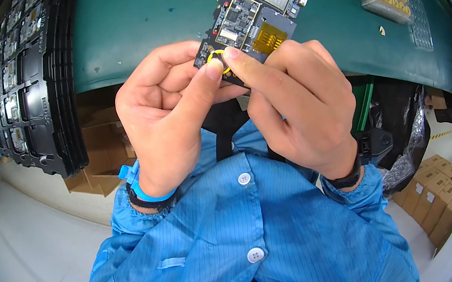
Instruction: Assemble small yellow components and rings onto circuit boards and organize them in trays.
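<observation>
Board clamped in both hands above worktop; left hand thumb and right hand forefinger pinching yellow ring at board's near corner. Step judged: seating ring. Next: even pressure, no tilt.

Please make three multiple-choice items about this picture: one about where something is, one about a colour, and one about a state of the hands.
1. Where does the stack of black trays lie?
A. at the person's left
B. at the person's right
C. on the floor by the boxes

2. What colour is the small ring on the circuit board?
A. red
B. yellow
C. white

3. How is the board held?
A. lying free on the green table
C. by one hand alone
B. in both hands, above the table edge

Answers: 1 A, the trays fill the picture's left side. 2 B, the ring shows yellow between the thumbs. 3 B, the left hand and right hand both grip its near end.
</observation>
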A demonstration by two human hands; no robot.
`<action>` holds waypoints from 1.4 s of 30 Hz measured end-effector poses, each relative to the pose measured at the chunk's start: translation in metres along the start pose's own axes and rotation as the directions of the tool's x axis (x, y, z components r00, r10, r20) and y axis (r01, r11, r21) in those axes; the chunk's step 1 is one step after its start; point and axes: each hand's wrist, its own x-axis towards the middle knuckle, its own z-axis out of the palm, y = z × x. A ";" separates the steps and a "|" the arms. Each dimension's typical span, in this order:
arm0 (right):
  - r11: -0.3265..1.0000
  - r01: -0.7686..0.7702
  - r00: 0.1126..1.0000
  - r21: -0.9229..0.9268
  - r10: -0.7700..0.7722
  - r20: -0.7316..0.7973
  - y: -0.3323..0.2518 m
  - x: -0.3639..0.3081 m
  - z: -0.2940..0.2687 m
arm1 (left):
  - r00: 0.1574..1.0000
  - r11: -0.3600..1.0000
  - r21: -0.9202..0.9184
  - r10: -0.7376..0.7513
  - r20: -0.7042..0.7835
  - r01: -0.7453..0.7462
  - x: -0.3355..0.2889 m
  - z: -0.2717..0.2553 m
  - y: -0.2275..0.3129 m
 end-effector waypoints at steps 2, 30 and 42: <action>1.000 0.014 1.000 0.004 -0.014 -0.006 0.000 0.001 0.000 | 1.000 1.000 -0.010 0.006 -0.002 -0.006 0.000 -0.001 0.000; 0.435 -0.466 0.754 0.770 0.650 0.090 0.026 0.020 0.008 | 0.988 0.990 -0.043 -0.127 0.093 0.131 0.043 0.004 -0.011; 0.741 -0.666 0.746 0.085 0.665 0.042 0.327 0.231 0.024 | 0.961 0.937 0.320 0.208 -0.184 -0.141 0.092 -0.057 -0.032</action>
